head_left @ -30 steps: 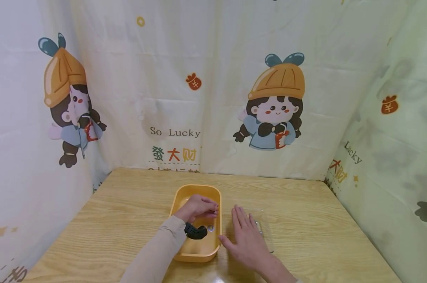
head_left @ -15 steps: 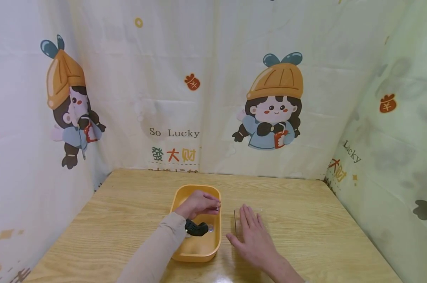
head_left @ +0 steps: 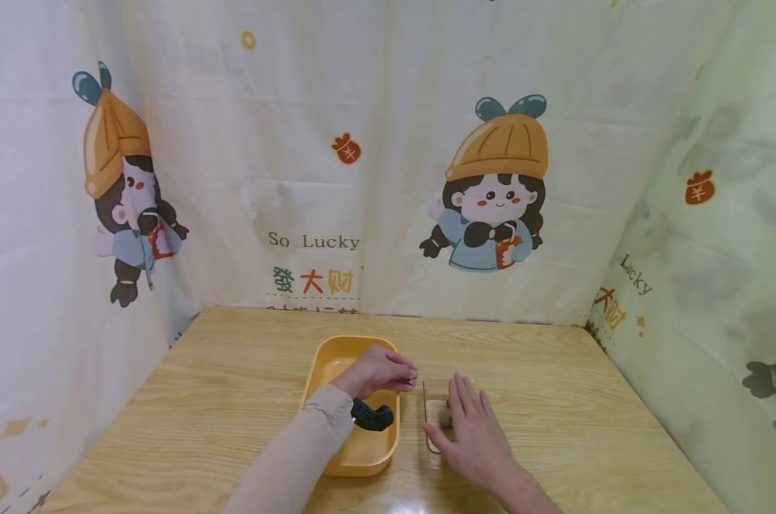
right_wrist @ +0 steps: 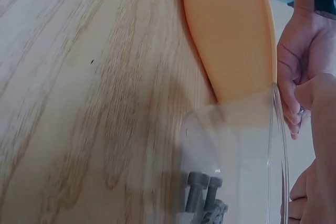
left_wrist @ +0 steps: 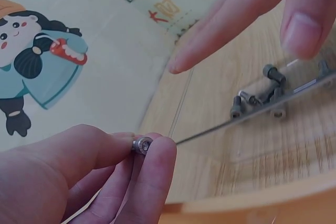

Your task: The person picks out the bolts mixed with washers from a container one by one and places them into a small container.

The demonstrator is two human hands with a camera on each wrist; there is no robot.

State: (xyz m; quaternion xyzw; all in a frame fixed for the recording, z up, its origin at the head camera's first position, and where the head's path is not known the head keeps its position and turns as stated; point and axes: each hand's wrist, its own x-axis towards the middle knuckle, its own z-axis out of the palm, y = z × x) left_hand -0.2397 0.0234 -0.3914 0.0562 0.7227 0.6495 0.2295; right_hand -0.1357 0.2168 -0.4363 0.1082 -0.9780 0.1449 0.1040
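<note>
Thumb and fingertips of my left hand [head_left: 381, 373] pinch a small socket-head bolt [left_wrist: 142, 145], its hex recess facing the camera in the left wrist view. That hand is over the right rim of an orange tray [head_left: 360, 467]. Just right of the tray stands a clear plastic box [head_left: 434, 389], with several dark bolts [left_wrist: 274, 74] lying loose in it. My right hand [head_left: 480, 435] lies over the right part of the box, fingers straight and pointing forward; whether it touches the box or a cover, I cannot tell. The hand hides part of the box.
A wooden table [head_left: 555, 400] extends around both containers. Printed cloth [head_left: 388, 178] hangs behind it and at both sides. A black strap [head_left: 371, 415] on my left wrist blocks part of the tray's inside.
My left hand has moved right, from inside the tray's outline to past its right rim, carrying the bolt. My right hand has shifted right, uncovering the box's left part and bolts.
</note>
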